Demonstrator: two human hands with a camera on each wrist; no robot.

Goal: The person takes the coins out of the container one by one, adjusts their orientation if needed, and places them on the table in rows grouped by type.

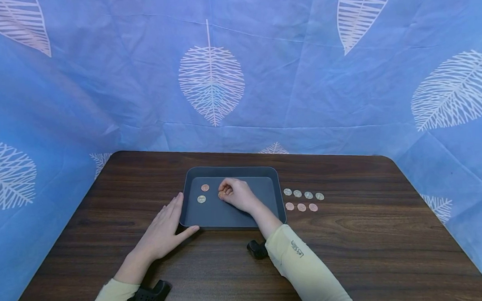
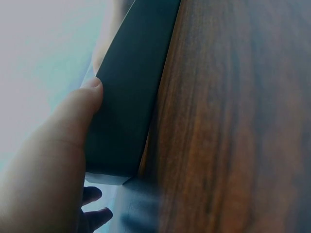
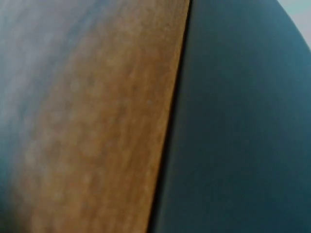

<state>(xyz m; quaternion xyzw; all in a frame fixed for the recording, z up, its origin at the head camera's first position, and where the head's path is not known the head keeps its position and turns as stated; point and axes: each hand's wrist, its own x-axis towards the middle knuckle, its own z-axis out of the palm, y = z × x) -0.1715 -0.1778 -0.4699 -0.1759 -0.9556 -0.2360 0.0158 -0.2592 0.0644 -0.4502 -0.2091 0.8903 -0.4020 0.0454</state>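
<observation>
Nearest the head camera, two pale yellow sleeves [image 1: 306, 269] reach over the dark wood surface [image 1: 370, 252], each with a black wrist mount beside it. The left hand [image 1: 163, 230] lies flat on the surface with its fingers straight and relaxed, holding nothing; the fingers rest along the left wall of the grey tray [image 1: 275, 185] and the thumb touches its near left corner. The left wrist view shows that thumb pressed against the tray's dark outer wall [image 2: 131, 97].

The right hand [image 1: 235, 194] is inside the tray, near its middle, with the fingers curled together and their tips down at the tray floor. They seem to pinch a copper coin [image 1: 221, 195], though little of it shows. Two more coins lie on the tray floor just left of that hand: a copper one [image 1: 205, 187] and a paler one [image 1: 201, 199] nearer the camera.

To the right of the tray, seven coins lie on the surface in two rows, four silvery ones [image 1: 303, 194] behind and three copper ones [image 1: 302, 207] in front. The right wrist view is blurred, showing only the tray edge against wood. A blue leaf-patterned cloth [image 1: 302, 76] hangs behind.
</observation>
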